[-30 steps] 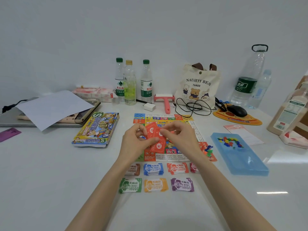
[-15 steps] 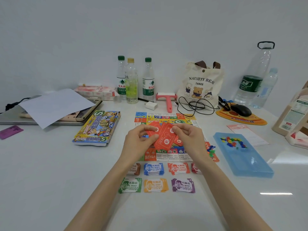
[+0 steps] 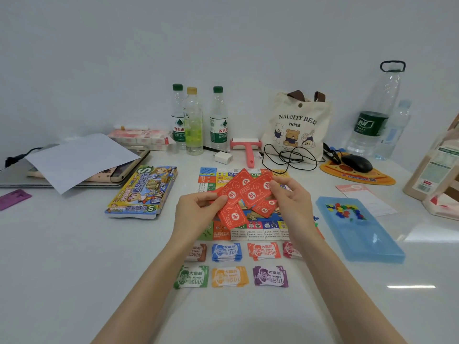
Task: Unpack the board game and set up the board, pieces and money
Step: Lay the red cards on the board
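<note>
The left hand (image 3: 196,214) and right hand (image 3: 293,204) together pinch four fanned red cards (image 3: 250,192) above the game board (image 3: 258,232). Seven money stacks (image 3: 227,252) lie just nearside of it, four then three.

Bright, even light from above | glare streaks on glossy white table (image 3: 62,256) at right | soft faint shadows | wide-angle bending at edges | slight softness throughout
</note>
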`<state>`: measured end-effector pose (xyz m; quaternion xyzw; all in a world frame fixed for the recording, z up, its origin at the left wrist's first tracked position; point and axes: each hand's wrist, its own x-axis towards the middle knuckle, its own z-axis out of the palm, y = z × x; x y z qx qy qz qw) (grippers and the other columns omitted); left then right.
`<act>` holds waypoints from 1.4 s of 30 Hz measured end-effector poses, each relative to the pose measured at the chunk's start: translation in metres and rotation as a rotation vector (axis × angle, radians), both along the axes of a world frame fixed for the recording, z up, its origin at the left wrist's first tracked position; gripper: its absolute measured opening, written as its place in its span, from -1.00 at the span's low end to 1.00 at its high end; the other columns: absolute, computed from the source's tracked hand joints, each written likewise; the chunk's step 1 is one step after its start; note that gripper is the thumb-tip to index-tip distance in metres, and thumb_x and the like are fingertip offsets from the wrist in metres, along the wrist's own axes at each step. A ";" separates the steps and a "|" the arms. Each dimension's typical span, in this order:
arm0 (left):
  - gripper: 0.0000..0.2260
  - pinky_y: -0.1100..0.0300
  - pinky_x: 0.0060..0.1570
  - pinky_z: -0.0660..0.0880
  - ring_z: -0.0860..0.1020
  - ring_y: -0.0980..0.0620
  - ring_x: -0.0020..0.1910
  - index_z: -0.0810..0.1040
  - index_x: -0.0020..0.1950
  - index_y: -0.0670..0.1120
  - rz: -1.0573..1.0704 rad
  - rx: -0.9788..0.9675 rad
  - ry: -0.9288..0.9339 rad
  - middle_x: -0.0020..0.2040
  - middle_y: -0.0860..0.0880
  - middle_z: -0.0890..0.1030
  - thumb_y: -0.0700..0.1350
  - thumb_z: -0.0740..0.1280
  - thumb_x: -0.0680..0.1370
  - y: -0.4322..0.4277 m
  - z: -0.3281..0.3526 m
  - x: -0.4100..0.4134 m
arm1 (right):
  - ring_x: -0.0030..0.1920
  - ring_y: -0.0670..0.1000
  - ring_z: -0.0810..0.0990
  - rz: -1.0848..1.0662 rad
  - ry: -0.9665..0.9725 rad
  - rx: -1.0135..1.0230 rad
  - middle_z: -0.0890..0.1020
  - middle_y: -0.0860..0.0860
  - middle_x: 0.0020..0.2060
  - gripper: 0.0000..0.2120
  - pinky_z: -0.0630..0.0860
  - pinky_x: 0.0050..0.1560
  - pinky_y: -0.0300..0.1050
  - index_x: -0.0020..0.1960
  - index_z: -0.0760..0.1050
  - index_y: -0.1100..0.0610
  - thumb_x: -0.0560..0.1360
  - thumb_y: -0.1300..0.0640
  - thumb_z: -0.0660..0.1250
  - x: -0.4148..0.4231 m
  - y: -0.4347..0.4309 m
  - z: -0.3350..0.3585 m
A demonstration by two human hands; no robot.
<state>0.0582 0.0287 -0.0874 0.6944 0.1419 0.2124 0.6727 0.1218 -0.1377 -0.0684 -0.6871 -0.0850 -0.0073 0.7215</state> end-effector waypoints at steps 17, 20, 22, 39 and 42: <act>-0.89 0.26 -0.27 0.58 0.63 0.16 -0.29 0.62 -0.19 0.05 -0.048 0.368 0.065 -0.19 0.11 0.66 -0.12 0.41 0.52 0.008 0.000 0.000 | -0.21 -0.12 0.68 0.104 -0.164 -0.219 0.70 -0.03 -0.27 -0.82 0.58 -0.19 -0.32 -0.01 0.58 0.01 0.42 0.17 0.49 -0.005 -0.008 0.005; -0.95 0.25 -0.16 0.56 0.62 0.16 -0.17 0.65 -0.08 0.03 -0.080 0.525 0.077 -0.11 0.13 0.65 -0.10 0.40 0.53 0.008 -0.002 0.001 | -0.24 -0.23 0.61 0.093 -0.253 -0.359 0.67 -0.10 -0.27 -0.73 0.48 -0.19 -0.43 0.08 0.58 -0.08 0.43 0.16 0.48 -0.003 -0.010 0.004; -0.91 0.23 -0.13 0.58 0.62 0.16 -0.14 0.67 0.00 -0.02 -0.117 0.529 0.073 -0.06 0.09 0.67 -0.11 0.39 0.53 0.008 -0.003 0.002 | -0.27 -0.27 0.56 0.099 -0.256 -0.377 0.65 -0.09 -0.26 -0.74 0.45 -0.20 -0.46 0.10 0.61 -0.04 0.43 0.16 0.48 -0.002 -0.010 0.002; -0.73 0.07 -0.28 0.63 0.68 0.01 -0.29 0.37 -0.06 -0.05 -0.008 0.011 -0.068 -0.14 -0.03 0.68 -0.23 0.46 0.46 0.011 0.007 -0.005 | -0.04 -0.02 0.66 0.328 0.326 0.160 0.71 0.04 -0.10 -0.91 0.62 0.02 -0.15 -0.02 0.58 0.21 0.53 0.19 0.36 -0.001 -0.010 0.005; -0.65 0.16 -0.35 0.62 0.66 0.03 -0.34 0.35 0.01 0.00 -0.013 0.023 -0.073 -0.20 0.01 0.69 -0.24 0.48 0.44 0.009 0.008 -0.006 | -0.03 -0.01 0.69 0.342 0.271 0.048 0.71 0.09 -0.06 -0.86 0.62 -0.03 -0.18 0.02 0.56 0.25 0.53 0.19 0.35 -0.006 -0.003 0.000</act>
